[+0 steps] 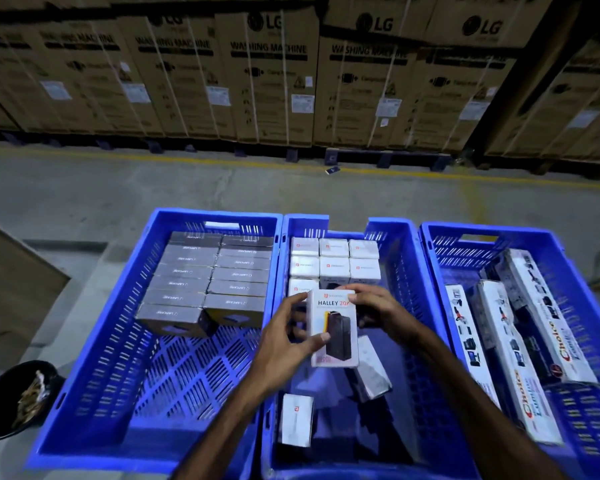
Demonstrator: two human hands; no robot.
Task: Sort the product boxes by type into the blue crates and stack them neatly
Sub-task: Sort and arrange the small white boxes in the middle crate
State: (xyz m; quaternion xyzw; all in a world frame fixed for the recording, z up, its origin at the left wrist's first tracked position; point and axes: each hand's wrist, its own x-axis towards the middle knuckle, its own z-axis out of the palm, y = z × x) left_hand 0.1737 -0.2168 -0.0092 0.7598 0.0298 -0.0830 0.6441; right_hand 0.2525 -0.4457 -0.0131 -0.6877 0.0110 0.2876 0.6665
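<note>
Both hands — left hand [284, 341], right hand [378, 306] — grip a white box [333, 327] upright, long axis vertical, front reading "HALLEY 20K", over the middle blue crate [406, 271]; cartons [271, 74] behind read "LG WASHING MACHINE".

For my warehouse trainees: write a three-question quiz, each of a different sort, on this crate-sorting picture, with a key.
1. True or false: both hands hold the white Halley box.
2. Which blue crate holds the long Choice boxes? A left, B middle, C right.
3. Fill in: the grey boxes in the left crate stand in ___ columns.

Key: 1 true: left hand and right hand grip it. 2 C. 3 two.
</note>
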